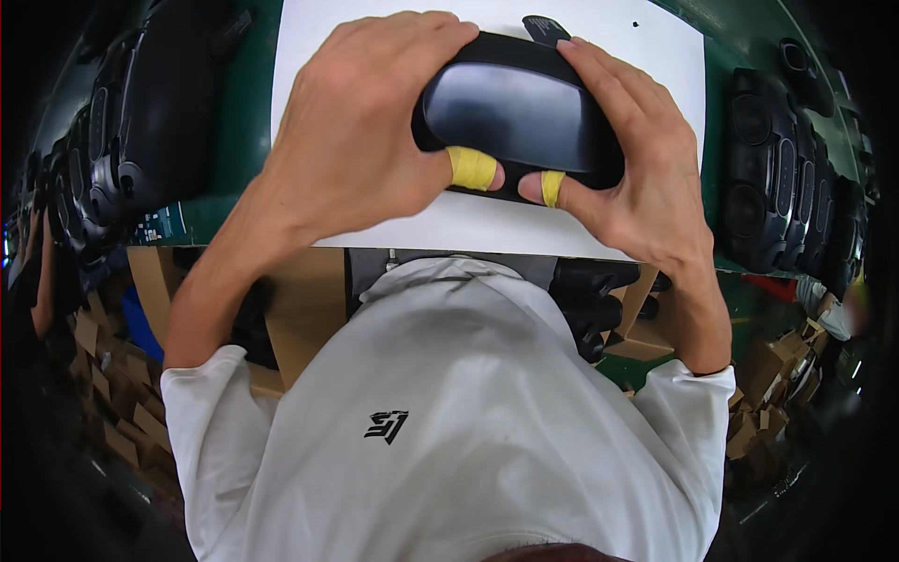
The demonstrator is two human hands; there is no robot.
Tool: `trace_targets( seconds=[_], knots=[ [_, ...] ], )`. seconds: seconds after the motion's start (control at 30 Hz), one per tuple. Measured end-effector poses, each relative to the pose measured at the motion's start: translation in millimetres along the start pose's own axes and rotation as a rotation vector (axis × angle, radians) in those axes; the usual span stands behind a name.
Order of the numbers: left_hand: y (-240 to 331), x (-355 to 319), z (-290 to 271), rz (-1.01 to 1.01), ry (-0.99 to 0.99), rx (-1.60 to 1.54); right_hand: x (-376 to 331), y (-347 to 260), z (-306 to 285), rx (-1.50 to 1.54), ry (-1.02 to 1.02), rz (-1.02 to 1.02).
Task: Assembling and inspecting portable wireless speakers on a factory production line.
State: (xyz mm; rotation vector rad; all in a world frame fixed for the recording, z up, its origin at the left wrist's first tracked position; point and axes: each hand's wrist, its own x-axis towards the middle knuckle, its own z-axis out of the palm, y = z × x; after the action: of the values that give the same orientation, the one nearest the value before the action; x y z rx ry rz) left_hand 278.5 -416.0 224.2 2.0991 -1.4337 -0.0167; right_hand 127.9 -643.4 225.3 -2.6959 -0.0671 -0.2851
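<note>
Between both hands is a black, rounded oblong casing with a glossy dark panel (510, 112), held over a white sheet. My left hand (361, 122) grips its left end, fingers on the far edge and thumb along the near side. Opposite it, my right hand (646, 140) is closed round the right end in the same way. Yellow tape wraps both thumbs, whose tips lie close together on the near edge. A small dark tag (545, 30) with pale print sticks out at the casing's far side. The casing's underside is hidden.
The white sheet (375, 229) covers the middle of a green table (245, 103). Black speaker-like units stand in a row (763, 169) on the right, and more black units (164, 112) line the left. Cardboard boxes (304, 314) sit below the table's near edge.
</note>
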Motion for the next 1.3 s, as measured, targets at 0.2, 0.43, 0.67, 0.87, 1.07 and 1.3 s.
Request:
trace_targets(
  seconds=[0.2, 0.43, 0.67, 0.87, 1.07, 1.3],
  knots=[
    [-2, 4, -3, -0.078, -0.055, 0.011, 4, -1, -3, 0.030, -0.005, 0.048],
    [-13, 9, 0, -0.089, -0.084, 0.068, 22, -22, 27, -0.185, 0.387, 0.069],
    [-25, 13, 16, -0.055, 0.093, 0.021, 45, -46, 49, -0.294, 0.399, 0.148],
    [-20, 12, 31, -0.130, 0.256, 0.130, 56, -44, 67, -0.468, 0.501, 0.042],
    [-20, 3, 32, -0.091, 0.255, 0.153, 54, -59, 66, -0.334, 0.433, 0.195],
    [-21, 4, 38, 0.042, 0.417, 0.211, 54, -50, 72, -0.316, 0.572, 0.133]
  ],
)
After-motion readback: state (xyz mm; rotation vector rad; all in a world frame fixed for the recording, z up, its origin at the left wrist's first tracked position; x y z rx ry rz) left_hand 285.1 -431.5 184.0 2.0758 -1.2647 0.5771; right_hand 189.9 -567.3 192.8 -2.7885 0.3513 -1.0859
